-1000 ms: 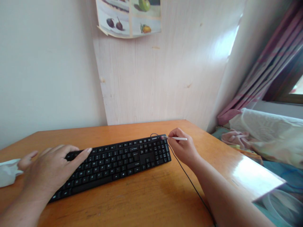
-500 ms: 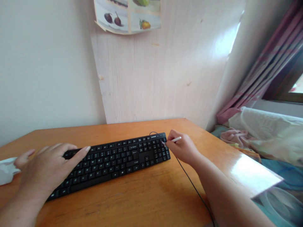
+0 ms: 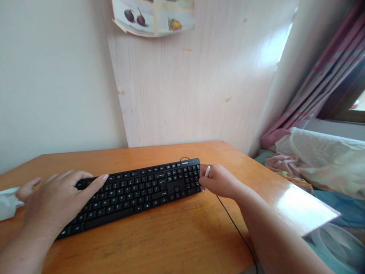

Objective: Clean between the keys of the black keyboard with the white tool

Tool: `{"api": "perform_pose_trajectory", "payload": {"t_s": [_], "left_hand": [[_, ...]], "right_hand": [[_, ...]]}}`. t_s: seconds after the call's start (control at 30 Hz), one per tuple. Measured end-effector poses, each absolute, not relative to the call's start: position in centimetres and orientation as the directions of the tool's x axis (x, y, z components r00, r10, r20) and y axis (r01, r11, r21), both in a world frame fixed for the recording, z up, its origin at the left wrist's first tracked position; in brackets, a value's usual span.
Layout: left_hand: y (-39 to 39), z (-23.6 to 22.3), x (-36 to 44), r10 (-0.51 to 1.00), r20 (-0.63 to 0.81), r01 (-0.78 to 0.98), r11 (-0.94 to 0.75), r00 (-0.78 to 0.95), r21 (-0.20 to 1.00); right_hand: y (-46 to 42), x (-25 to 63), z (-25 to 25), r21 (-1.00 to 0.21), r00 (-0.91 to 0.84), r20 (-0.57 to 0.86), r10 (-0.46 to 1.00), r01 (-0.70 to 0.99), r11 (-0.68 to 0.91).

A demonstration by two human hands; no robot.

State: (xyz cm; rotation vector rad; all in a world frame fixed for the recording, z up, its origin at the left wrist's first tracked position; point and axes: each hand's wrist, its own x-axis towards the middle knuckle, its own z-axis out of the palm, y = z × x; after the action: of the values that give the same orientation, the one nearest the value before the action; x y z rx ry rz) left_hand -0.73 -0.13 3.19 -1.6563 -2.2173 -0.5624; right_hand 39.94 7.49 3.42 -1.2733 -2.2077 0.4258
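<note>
Left hand (image 3: 54,205) bare, thumbnail (image 3: 105,177) visible, finer detail blurred. Right hand (image 3: 218,180) bare too. Left forearm (image 3: 24,249) and right forearm (image 3: 270,228) uncovered as far as visible; right one widens toward near side.

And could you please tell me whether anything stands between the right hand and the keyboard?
Nothing visible does: the right hand is at the right end of the keyboard, holding a slim white tool. The black cable emerges below it, its stretch behind the hand hidden.
</note>
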Motion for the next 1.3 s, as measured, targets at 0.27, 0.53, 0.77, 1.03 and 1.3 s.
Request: {"api": "perform_pose_trajectory", "payload": {"t_s": [0.27, 0.53, 0.77, 1.03, 1.3], "left_hand": [[-0.3, 3.0, -0.6, 0.805, 0.535, 0.955, 0.297, -0.256, 0.01], [-0.2, 2.9, -0.8, 0.799, 0.546, 0.955, 0.296, -0.252, 0.008], [-0.3, 3.2, -0.5, 0.808, 0.52, 0.95, 0.312, -0.277, 0.021], [-0.3, 3.2, -0.7, 0.816, 0.516, 0.957, 0.288, -0.261, 0.028], [-0.1, 3.1, -0.8, 0.825, 0.492, 0.956, 0.287, -0.28, 0.063]], "right_hand": [[8.1, 41.2, 3.5, -0.671, -0.483, 0.196, 0.853, 0.569, 0.476], [8.4, 40.6, 2.9, -0.629, -0.448, 0.244, 0.86, 0.601, 0.492], [9.1, 40.2, 2.5, -0.632, -0.261, 0.399, 0.879, 0.616, 0.469], [9.4, 40.3, 3.0, -0.669, -0.017, 0.585, 0.811, 0.556, 0.494], [9.5, 40.6, 3.0, -0.652, 0.016, 0.594, 0.804, 0.594, 0.47]]}}
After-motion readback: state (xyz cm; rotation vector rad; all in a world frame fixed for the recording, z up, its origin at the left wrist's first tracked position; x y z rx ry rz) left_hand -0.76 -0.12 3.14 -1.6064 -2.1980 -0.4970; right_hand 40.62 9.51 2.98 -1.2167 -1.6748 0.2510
